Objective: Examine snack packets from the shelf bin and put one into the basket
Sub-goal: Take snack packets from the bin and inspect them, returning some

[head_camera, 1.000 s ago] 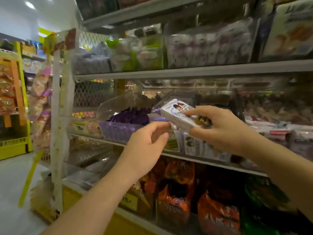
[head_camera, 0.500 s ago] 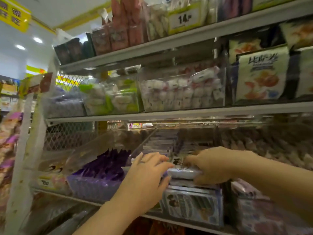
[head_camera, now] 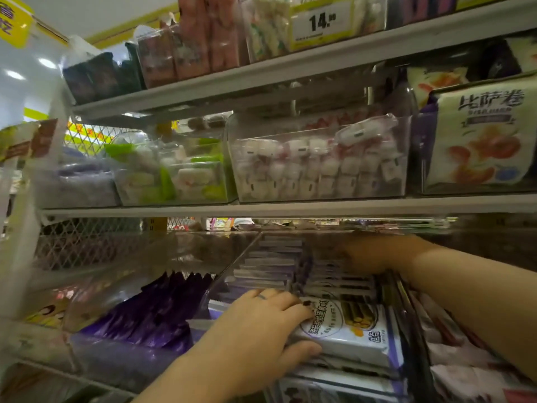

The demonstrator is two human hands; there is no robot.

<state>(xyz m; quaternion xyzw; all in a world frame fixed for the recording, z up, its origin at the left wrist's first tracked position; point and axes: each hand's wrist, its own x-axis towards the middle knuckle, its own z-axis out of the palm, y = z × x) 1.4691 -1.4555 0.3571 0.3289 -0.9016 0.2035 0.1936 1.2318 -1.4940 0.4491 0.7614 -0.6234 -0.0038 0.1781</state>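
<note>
- The white and purple foil snack packet (head_camera: 351,333) lies flat, printed face up, on top of the stack at the front of the clear plastic shelf bin (head_camera: 247,251) on the lower shelf.
- The step in hand appears to be drawing this packet out for a look. It probably goes best if the near edge is lifted first and the packet then slid toward the person, so the ones beneath do not drag along. A light pinch should be enough, since the foil likely crumples or slips under a hard squeeze.
- The left hand (head_camera: 261,330) comes in from the lower left, palm down. Its fingers (head_camera: 290,304) lie across the packet's left end and the thumb (head_camera: 303,349) tucks under the front edge, so the hand is about half closed and pinches the packet.
- The right hand (head_camera: 357,254) reaches deep over the upright packets at the back of the same bin, its forearm crossing in from the right. It is dim and blurred, so how far it is closed, or whether it has anything, cannot be told.
- The basket is not in view.
- Dark purple sachets (head_camera: 151,309) fill the bin just beside on the left. The grey metal shelf (head_camera: 290,209) runs close above, so a low, flat withdrawal looks safest.
</note>
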